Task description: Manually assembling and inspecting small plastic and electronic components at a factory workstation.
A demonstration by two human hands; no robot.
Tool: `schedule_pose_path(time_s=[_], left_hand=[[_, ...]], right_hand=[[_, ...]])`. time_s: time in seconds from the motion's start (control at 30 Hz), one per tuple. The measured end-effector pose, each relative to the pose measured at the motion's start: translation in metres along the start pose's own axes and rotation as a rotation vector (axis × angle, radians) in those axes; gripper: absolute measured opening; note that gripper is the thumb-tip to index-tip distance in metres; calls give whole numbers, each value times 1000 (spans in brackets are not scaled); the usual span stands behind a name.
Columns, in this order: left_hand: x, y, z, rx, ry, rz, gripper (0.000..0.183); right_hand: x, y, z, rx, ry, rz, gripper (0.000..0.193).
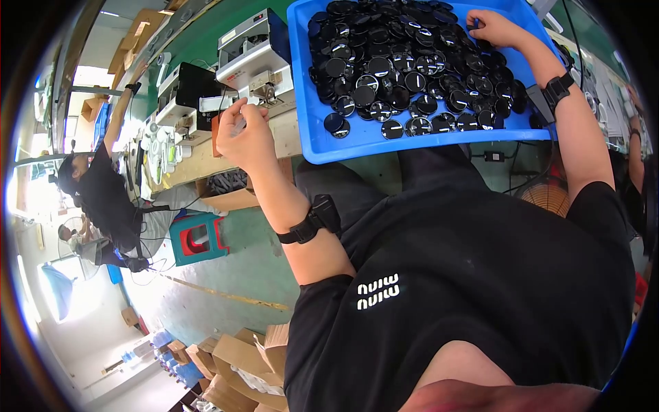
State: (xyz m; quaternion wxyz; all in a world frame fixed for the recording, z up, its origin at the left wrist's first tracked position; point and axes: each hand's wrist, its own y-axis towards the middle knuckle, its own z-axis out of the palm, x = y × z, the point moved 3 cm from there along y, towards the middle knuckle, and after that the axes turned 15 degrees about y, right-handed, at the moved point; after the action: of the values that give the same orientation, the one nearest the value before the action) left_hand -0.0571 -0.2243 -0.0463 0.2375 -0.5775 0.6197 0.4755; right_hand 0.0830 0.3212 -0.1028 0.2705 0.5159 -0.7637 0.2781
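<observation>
My left hand [246,137] is raised beside the tray's left side, in front of a silver and grey bench machine [252,58]. Its fingers are bent together around a small greyish, see-through piece [238,126] whose kind I cannot make out. My right hand [495,29] reaches over the far right part of a blue plastic tray [312,147]. Its fingers are curled in; anything between them is hidden. Just below that hand lies a heap of round, glossy black discs [405,65], some showing white reflections. The heap fills most of the tray.
Left of the silver machine stands a black bench machine [185,96]. A cardboard box of dark parts [230,184] sits under the bench edge. A teal and red stool [199,240] and open cartons [247,364] are on the floor. Another person [103,196] works at the left.
</observation>
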Motion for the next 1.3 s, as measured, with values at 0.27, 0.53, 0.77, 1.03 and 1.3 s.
schedule_pose_path(time_s=[0.27,0.53,0.77,1.03,1.3], left_hand=[[5,1,1,17,-68,0,19],[3,6,-9,-17,-79,-47,17],[6,6,-2,-20,-23,-31,18],[4,5,-1,-10,48,-7,18],[7,11,-7,0,149,67,18]], right_hand=[[3,-1,-1,12,7,-10,18],[3,-3,0,-15,3,5,17],[1,-2,-3,25,2,-9,18],[3,-3,-2,14,3,-2,19],[5,-6,-1,-5,17,12,19]])
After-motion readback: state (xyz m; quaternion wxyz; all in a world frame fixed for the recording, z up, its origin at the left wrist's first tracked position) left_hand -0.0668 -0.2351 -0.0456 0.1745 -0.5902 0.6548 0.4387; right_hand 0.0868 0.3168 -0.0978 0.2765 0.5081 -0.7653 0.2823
